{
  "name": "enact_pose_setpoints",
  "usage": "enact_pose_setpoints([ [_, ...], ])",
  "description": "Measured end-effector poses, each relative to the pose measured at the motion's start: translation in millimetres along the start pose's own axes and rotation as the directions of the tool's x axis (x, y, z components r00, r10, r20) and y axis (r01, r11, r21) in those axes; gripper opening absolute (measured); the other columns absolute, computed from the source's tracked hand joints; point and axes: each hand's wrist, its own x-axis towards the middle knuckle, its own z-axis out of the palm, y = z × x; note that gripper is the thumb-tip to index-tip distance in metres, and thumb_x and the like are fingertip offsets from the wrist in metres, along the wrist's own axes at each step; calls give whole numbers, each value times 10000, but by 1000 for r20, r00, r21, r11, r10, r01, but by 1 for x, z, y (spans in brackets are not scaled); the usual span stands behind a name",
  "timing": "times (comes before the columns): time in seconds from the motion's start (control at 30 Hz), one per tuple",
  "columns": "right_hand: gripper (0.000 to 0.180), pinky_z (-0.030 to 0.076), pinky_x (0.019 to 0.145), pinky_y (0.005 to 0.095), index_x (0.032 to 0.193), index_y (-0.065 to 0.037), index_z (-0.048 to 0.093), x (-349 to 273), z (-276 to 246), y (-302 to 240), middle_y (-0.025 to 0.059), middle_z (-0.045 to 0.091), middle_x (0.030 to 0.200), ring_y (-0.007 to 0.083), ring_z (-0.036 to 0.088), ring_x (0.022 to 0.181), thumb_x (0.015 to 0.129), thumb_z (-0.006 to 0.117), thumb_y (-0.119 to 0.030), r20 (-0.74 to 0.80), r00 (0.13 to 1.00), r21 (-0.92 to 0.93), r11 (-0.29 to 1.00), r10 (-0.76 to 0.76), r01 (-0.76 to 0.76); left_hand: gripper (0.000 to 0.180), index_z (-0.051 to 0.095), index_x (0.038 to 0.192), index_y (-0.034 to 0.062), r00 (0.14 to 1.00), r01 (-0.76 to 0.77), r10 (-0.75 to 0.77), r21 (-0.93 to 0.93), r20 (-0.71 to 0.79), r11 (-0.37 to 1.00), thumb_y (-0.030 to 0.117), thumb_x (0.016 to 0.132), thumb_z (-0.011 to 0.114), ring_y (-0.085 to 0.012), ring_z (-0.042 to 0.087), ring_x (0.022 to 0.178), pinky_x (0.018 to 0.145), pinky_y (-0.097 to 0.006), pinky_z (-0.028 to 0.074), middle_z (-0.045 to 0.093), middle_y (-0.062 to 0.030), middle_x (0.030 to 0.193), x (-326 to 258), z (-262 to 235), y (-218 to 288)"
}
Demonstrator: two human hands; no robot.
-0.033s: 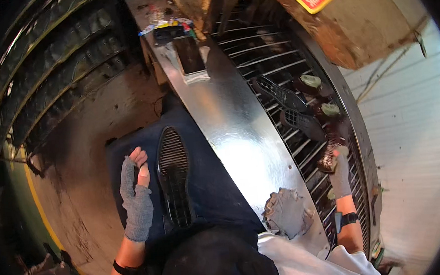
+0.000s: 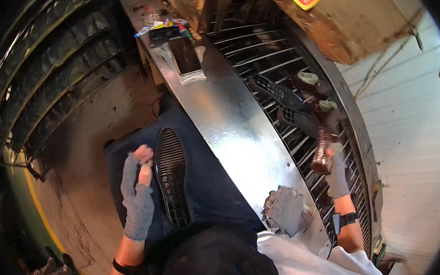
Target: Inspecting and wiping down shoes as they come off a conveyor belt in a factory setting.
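At eight o'clock we see a long black sole [image 2: 170, 167], glossy, finely ribbed at the forepart and grid-patterned toward the heel, lying on smooth dark blue cloth [image 2: 219, 189]. Just beside its nine o'clock edge is the left hand [image 2: 139, 191] in a grey knit glove, its grip narrow, thumb and fingers slightly parted. At three o'clock the right hand [image 2: 337, 162], gloved alike, has its grip around a brown shoe [image 2: 322, 152], shiny and scaly-textured, over a rack [image 2: 259, 47] of metal bars. Toward two o'clock, two dark soles [image 2: 278, 92] crowd that shoe's way. A crumpled grey cloth [image 2: 288, 212] blocks the five o'clock end of the polished metal table [image 2: 244, 151]; a tray [image 2: 193, 76] sits at eleven. Between these, we find open room above the metal, bounded by straight edges along dark blue cloth and rack.
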Motion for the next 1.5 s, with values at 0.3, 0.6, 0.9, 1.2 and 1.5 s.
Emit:
enact_pose_setpoints([
  [0.3, 920, 542, 1037, 348, 1532, -22, 483, -181, 282, -13, 112, 647, 1381, 174, 638, 1223, 793, 934, -333, 898, 413, -201, 976, 149, 85, 762, 319, 1643, 56, 963, 220, -108, -489, 248, 844, 391, 1062, 679, -308, 618, 1343, 1112, -448, 542, 598, -213, 1456, 33, 57, 24],
  [0.6, 713, 606, 950, 321, 1312, 28, 682, -215, 317, -21, 120, 756, 1197, 195, 737, 1073, 1002, 684, -614, 857, 285, -258, 837, 429, -483, 726, 557, 1497, 8, 936, 147, -17, -346, 352, 927, 608, 1090, 512, -286, 627, 1313, 1145, -380, 482, 641, -169, 1458, 49, 27, 17],
  [0.9, 710, 573, 838, 271, 1238, 67, 716, -200, 306, -53, 118, 775, 1072, 154, 729, 955, 1004, 678, -603, 742, 584, -344, 935, 329, -90, 440, 654, 1361, -23, 968, 37, -84, 196, 236, 980, 261, 1032, 722, -198, 674, 1157, 1028, -332, 531, 715, -112, 1267, 76, 11, -42],
  [1.2, 873, 661, 898, 454, 1466, 51, 540, -194, 328, -34, 261, 734, 1197, 345, 779, 975, 990, 611, -679, 814, 435, -174, 875, 386, -451, 526, 643, 1413, -34, 931, 342, -210, -507, 299, 791, 331, 1036, 606, -224, 706, 1114, 985, -320, 567, 736, -142, 1246, 64, -5, 36],
  [1.5, 712, 638, 909, 304, 1484, -40, 562, -212, 360, 6, 121, 715, 1309, 181, 742, 1092, 1094, 486, -630, 907, 313, -91, 858, 281, -506, 769, 412, 1620, 22, 913, 152, 49, -451, 404, 879, 612, 1129, 362, -252, 680, 1221, 1038, -373, 592, 659, -227, 1397, 65, 5, 46],
])
